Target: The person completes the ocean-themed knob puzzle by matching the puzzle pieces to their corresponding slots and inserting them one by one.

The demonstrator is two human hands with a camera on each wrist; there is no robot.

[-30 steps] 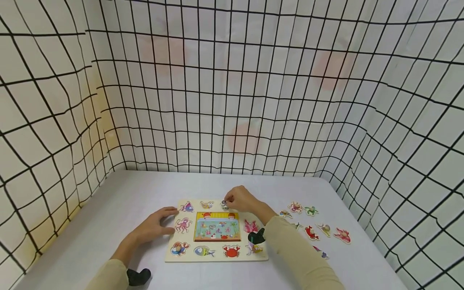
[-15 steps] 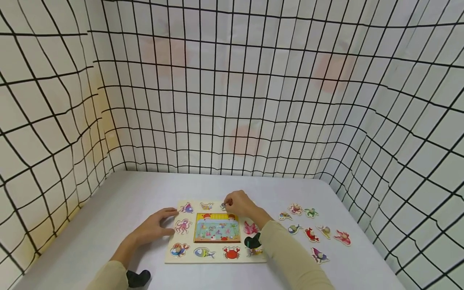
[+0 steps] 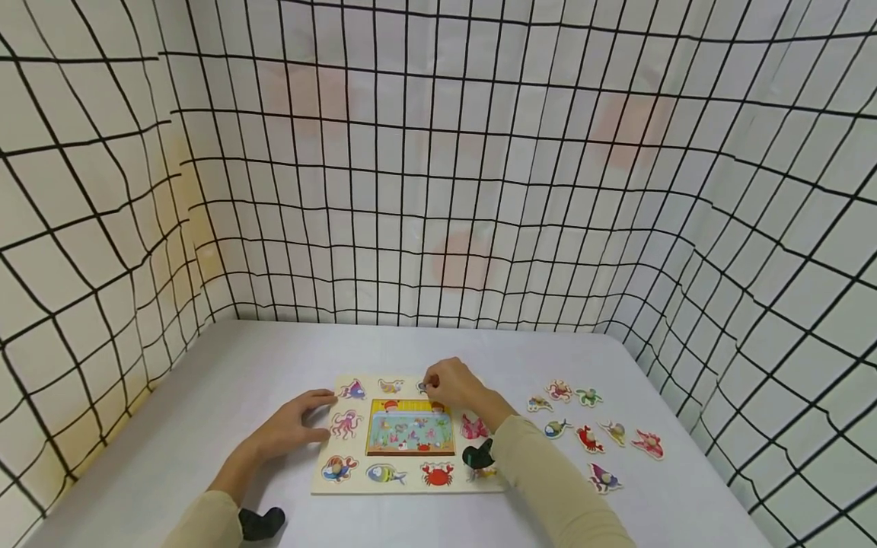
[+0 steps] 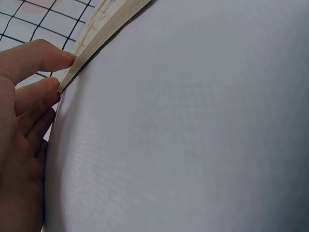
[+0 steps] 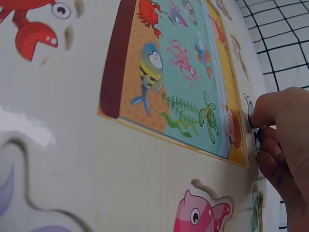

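A wooden peg puzzle board with sea-animal pictures lies on the table, an aquarium picture at its centre. My left hand rests at its left side, fingers spread; in the left wrist view the fingertips touch the board's edge. At the board's far side my right hand pinches a small puzzle piece, mostly hidden by the fingers, close over a recess in the top row. The right wrist view shows curled fingers at the board's far border. A hermit-crab piece with a knob sits at the near left corner.
Several loose pieces lie right of the board, among them a red crab, a striped fish, a green turtle and a purple fish. Black-grid white walls close in the table at the back and sides.
My right hand has shifted slightly nearer and its forearm leftward, uncovering the striped fish and purple fish pieces. The pinched piece is now more covered by the fingers. My left hand stays put.
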